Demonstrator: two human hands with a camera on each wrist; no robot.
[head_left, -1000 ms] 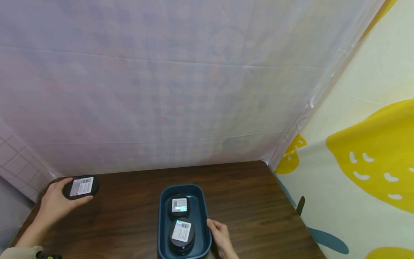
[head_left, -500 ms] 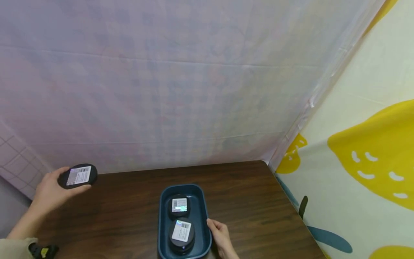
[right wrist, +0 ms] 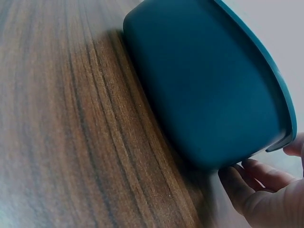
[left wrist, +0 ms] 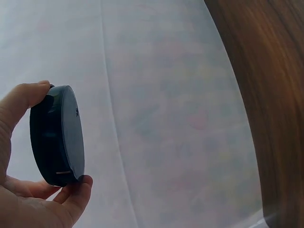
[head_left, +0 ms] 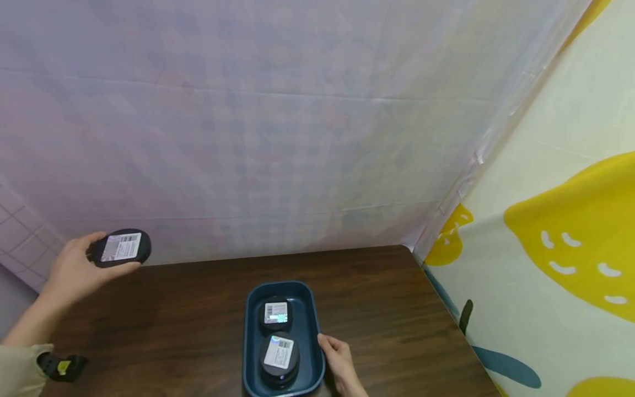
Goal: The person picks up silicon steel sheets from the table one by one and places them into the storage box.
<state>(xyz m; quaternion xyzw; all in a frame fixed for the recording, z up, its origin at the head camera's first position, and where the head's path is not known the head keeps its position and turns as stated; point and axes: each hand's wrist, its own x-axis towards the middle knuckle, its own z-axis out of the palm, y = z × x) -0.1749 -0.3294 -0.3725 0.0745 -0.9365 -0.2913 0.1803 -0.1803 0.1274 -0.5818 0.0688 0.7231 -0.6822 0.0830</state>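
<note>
My left hand (head_left: 74, 270) grips a black disc-shaped object (head_left: 121, 248) by its edge, fingers at the far side and thumb at the near side. A white barcode label covers much of its face in the head view. From the left wrist, the disc (left wrist: 57, 135) shows a thick, glossy dark side with a small light mark. With my right hand (head_left: 339, 364) I hold the right side of a dark blue tray (head_left: 312, 358), thumb at the rim and fingers against its underside. Inside it lie a similar labelled disc (head_left: 275, 313) and a taller-looking labelled one (head_left: 279, 358) nearer me.
The tray rests on a dark brown wooden table (head_left: 387, 309). A pale checked cloth (head_left: 258, 138) hangs behind the table, and a white cloth with yellow lemons (head_left: 580, 237) hangs on the right. Tile-patterned covering (head_left: 25, 237) shows at the left.
My left hand has risen with the black disc, from over the table's far left corner to in front of the hanging cloth. The right hand and tray stay put.
</note>
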